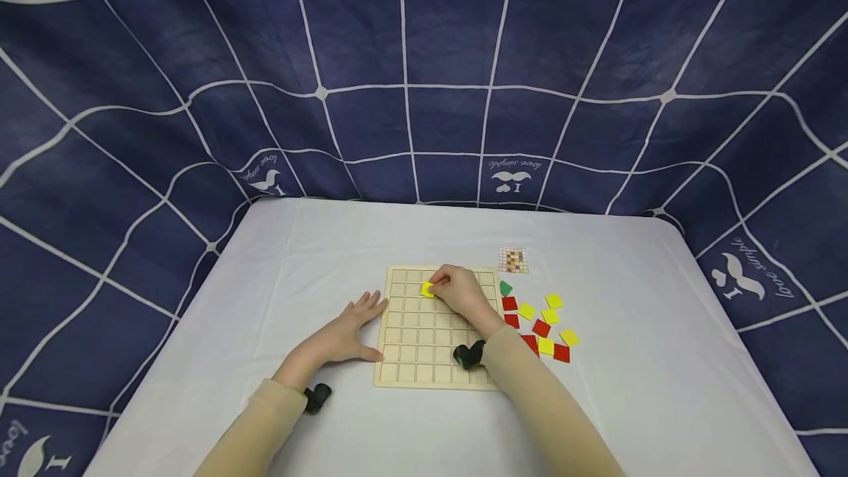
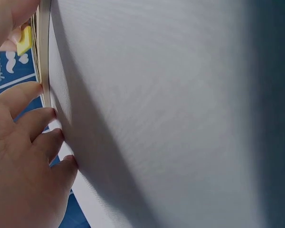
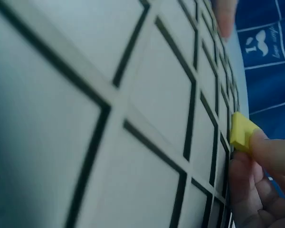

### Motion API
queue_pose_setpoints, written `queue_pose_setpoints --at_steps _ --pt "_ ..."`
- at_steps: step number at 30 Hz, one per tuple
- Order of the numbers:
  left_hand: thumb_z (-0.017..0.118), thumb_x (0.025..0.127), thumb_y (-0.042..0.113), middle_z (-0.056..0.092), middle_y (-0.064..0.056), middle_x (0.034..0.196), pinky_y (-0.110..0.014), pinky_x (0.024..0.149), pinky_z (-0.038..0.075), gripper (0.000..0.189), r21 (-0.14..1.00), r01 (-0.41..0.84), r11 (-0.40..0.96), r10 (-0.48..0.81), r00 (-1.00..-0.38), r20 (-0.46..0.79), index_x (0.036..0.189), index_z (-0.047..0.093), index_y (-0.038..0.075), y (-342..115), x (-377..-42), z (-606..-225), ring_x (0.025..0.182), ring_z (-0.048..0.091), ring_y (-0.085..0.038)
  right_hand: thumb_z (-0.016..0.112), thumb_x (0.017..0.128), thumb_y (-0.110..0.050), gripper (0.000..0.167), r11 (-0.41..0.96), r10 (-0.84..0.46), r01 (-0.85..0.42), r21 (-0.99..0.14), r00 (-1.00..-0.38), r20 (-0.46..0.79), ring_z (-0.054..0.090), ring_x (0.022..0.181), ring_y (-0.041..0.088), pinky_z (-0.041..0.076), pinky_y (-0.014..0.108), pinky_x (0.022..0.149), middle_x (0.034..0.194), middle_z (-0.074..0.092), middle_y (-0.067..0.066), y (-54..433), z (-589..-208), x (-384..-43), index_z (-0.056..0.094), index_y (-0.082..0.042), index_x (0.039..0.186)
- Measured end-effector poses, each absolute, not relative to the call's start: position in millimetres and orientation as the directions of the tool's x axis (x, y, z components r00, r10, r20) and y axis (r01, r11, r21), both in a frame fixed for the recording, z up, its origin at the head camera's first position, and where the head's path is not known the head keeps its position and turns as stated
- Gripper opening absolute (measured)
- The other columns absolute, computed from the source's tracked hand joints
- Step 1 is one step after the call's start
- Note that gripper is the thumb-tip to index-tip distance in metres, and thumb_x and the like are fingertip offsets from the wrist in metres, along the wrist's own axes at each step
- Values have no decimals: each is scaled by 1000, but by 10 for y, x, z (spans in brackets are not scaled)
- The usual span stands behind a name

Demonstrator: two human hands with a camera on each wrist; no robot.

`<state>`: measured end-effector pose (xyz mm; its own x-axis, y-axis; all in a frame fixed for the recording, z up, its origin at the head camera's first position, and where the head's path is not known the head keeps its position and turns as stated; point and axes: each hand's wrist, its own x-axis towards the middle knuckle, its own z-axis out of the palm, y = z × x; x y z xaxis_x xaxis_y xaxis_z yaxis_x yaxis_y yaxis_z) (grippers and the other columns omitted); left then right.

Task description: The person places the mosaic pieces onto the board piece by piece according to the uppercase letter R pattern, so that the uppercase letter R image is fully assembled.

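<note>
A pale wooden grid board (image 1: 407,352) lies on the white table, its square cells framed by raised ridges. Between thumb and fingers my right hand (image 1: 461,294) pinches a yellow square tile (image 3: 242,133) over a cell near the board's far side. In the right wrist view the tile is tilted against the grid. My left hand (image 1: 344,331) rests at the board's left edge with fingers spread; thumb and fingertips touch that edge. The left wrist view shows its fingers (image 2: 38,126) along the board's side. Part of the board is hidden under my right forearm.
Right of the board lie loose red tiles (image 1: 541,328), yellow tiles (image 1: 553,301) and a green piece (image 1: 506,288). A small printed pattern card (image 1: 513,260) sits beyond the board's far right corner. A dark blue checked cloth (image 1: 444,124) hangs behind the white table (image 1: 318,241).
</note>
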<state>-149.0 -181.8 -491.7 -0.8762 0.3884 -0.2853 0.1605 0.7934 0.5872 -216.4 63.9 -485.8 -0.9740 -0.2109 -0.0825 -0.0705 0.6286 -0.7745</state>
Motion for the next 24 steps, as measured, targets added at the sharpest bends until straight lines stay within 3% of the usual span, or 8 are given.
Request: queue_pose_setpoints --at_steps 16,24 --pt "88 70 31 12 -13 165 -54 124 7 106 604 156 782 396 -873 -286 155 30 7 -1797 -1478 -4895 154 4 -34 71 89 -10 4 698 -276 -164 -697 -960 -49 57 77 15 51 29 74 88 69 3 601 -4855 -2229 74 -11 92" --pt "88 70 31 13 -14 165 -55 124 6 106 606 168 777 405 -871 -279 155 30 6 -1807 -1478 -4901 154 4 -35 71 89 -9 4 730 -276 -191 -657 -961 -27 53 75 15 49 26 69 86 59 4 579 -4894 -2209 74 -9 90"
